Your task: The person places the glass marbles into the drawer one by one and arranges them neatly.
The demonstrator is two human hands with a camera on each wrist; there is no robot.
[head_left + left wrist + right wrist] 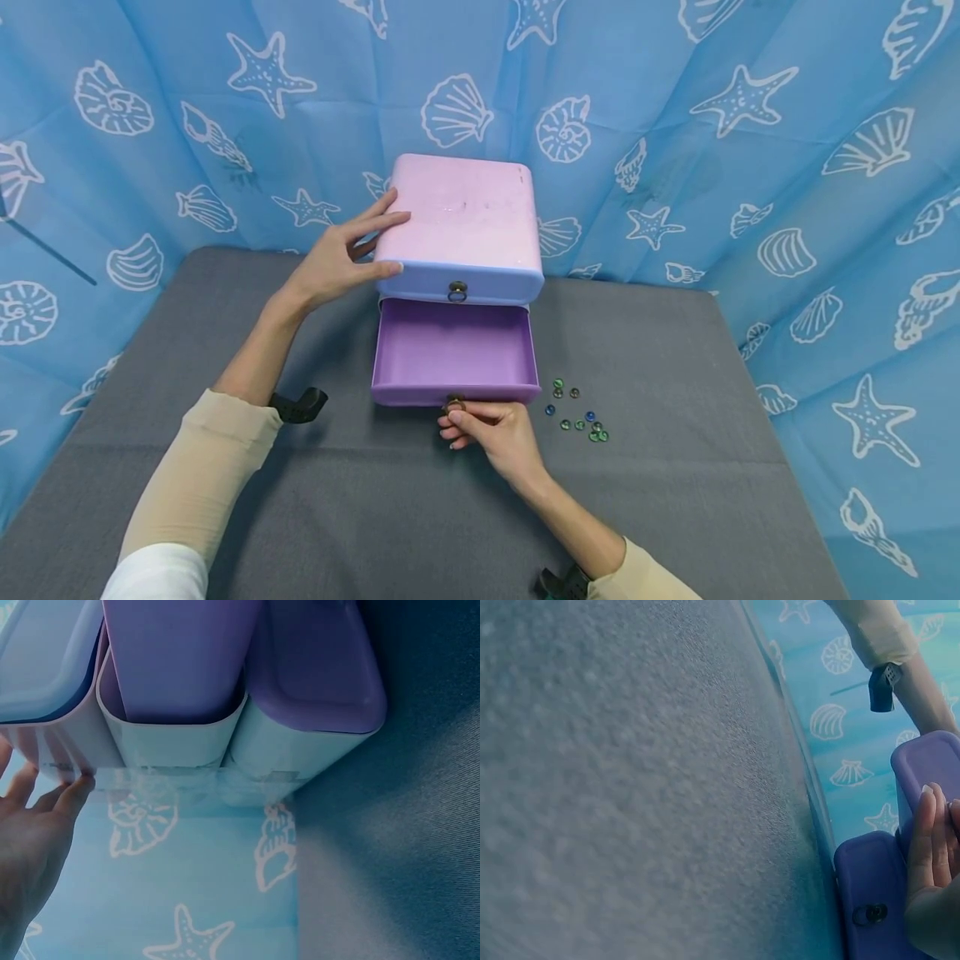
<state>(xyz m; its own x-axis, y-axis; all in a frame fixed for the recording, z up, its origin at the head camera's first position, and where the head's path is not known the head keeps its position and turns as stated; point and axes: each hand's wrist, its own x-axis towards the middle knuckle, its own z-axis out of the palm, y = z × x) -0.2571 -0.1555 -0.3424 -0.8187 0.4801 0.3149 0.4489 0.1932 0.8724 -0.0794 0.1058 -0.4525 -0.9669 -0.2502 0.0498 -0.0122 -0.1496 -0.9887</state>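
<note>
Just beyond the right hand (pixel 499 432) sits the purple drawer (pixel 456 346).

No text, label, brand, number or sign can be read in any of the three views.

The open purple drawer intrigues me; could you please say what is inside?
The open purple drawer shows only its bare floor and walls; anything farther back, under the blue top drawer, is covered.
</note>
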